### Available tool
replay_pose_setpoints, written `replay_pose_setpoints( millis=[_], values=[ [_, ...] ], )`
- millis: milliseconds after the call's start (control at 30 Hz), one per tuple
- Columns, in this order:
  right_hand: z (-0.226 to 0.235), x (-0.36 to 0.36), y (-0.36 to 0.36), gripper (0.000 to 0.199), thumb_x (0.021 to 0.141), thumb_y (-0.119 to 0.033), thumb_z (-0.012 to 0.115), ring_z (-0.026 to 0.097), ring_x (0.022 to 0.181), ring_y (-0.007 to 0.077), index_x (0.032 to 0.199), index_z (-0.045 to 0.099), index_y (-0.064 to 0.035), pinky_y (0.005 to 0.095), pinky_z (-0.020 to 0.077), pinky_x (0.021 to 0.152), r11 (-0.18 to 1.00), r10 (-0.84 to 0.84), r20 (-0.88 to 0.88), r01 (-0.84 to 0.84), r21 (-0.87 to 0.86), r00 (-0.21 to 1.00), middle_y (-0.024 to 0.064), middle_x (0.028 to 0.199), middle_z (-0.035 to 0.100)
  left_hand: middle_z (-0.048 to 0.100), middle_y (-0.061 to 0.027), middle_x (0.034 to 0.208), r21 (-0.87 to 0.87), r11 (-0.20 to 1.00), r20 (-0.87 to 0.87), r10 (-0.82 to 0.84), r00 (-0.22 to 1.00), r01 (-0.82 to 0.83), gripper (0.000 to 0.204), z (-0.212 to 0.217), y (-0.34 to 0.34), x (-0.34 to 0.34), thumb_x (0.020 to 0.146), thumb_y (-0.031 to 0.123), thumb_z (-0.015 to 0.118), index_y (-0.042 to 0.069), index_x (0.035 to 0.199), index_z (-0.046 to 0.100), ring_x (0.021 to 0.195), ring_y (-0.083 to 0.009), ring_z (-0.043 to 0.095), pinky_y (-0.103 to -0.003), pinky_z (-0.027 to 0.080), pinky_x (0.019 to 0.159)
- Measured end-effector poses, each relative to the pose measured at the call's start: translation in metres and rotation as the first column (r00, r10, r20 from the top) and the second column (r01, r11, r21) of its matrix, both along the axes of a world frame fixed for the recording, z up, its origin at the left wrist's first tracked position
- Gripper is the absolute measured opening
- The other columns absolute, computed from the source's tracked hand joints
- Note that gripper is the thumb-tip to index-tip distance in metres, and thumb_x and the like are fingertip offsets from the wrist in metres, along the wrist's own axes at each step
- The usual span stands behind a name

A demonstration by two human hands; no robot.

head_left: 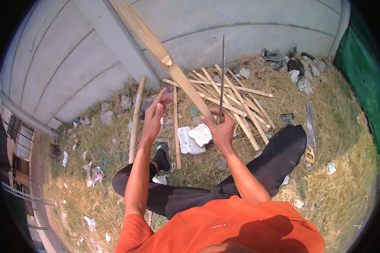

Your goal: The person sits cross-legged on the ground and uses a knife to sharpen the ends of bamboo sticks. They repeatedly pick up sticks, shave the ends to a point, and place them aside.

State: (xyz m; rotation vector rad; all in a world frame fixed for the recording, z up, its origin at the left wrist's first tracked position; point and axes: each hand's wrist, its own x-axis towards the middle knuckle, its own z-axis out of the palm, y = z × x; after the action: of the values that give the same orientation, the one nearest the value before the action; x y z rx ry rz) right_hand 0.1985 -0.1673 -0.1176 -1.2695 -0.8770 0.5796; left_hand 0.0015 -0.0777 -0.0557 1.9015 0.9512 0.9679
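My right hand (222,131) is closed around the base of a long, narrow dark knife blade (222,76), which points up and shows nearly edge-on. The same hand's thumb and fingers also pinch the lower end of a split bamboo piece (185,86). This piece slants up and left past the top of the view, and a pale cut node shows on it. My left hand (156,110) is open beside the bamboo, fingers apart and holding nothing. Below my right hand lie white stone chunks (191,140). The knife's handle is hidden in my grip.
Behind my hands, several split bamboo strips (236,99) lie piled on dry grass. A bamboo pole (136,120) leans against the grey wall (240,38). To the right lies a handsaw (310,133). Litter is scattered around, and a green sheet (363,71) hangs at far right.
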Motion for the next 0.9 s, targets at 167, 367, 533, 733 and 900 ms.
replay_pose_setpoints(
  millis=[167,367,533,733,900],
  values=[
    [-0.035,-0.010,0.013,0.037,0.073,-0.022,0.083,0.059,0.066,0.0115,0.098,0.068,0.0007,0.0276,0.0477,0.062,0.984,0.158,-0.005,-0.158,-0.083,0.987,0.0092,0.078,0.069,0.061,-0.0154,0.098,0.179,0.982,0.570,-0.155,0.807,0.062,0.083,0.127,0.039,0.039,0.091,0.069,0.035,0.002,0.141,0.033,0.085,-0.0229,0.063,-0.033,0.052,0.071],
    [-0.052,-0.021,0.030,0.039,0.085,-0.032,0.073,0.044,0.050,0.0059,0.104,0.068,0.0012,0.0261,0.0339,0.046,0.963,0.253,0.026,-0.249,-0.108,0.967,0.0038,0.059,0.061,0.044,-0.0068,0.057,0.298,0.923,0.608,0.011,0.794,-0.241,0.047,0.142,0.052,0.025,0.096,0.051,0.050,0.004,0.102,0.045,0.042,-0.0118,0.037,-0.027,0.039,0.046],
    [-0.049,0.003,-0.030,0.052,0.100,-0.043,0.046,0.045,0.043,0.0075,0.093,0.069,0.0030,0.0282,0.0350,0.044,0.913,0.208,-0.204,-0.264,-0.310,0.957,0.0020,0.047,0.050,0.034,-0.0046,0.055,0.320,0.903,0.661,0.005,0.751,-0.288,0.049,0.125,0.041,0.035,0.095,0.055,0.049,0.006,0.096,0.043,0.043,-0.0102,0.024,-0.025,0.023,0.043],
    [-0.105,-0.003,-0.073,0.060,0.102,-0.048,0.036,0.040,0.036,0.0084,0.092,0.064,0.0042,0.0252,0.0295,0.035,0.793,0.186,-0.299,-0.322,-0.517,0.936,0.0017,0.048,0.046,0.028,-0.0020,0.052,0.230,0.909,0.670,0.111,0.734,-0.348,0.052,0.071,0.054,0.044,0.094,0.056,0.050,0.006,0.092,0.041,0.045,-0.0099,0.023,-0.024,0.021,0.043],
    [-0.135,-0.017,-0.069,0.059,0.102,-0.046,0.039,0.041,0.037,0.0099,0.083,0.062,0.0044,0.0269,0.0309,0.037,0.709,0.202,-0.399,-0.414,-0.570,0.895,0.0012,0.047,0.044,0.026,-0.0021,0.054,0.237,0.889,0.680,0.136,0.721,-0.392,0.045,0.072,0.046,0.056,0.096,0.046,0.051,0.003,0.092,0.040,0.048,-0.0110,0.021,-0.025,0.020,0.043]
  ],
)
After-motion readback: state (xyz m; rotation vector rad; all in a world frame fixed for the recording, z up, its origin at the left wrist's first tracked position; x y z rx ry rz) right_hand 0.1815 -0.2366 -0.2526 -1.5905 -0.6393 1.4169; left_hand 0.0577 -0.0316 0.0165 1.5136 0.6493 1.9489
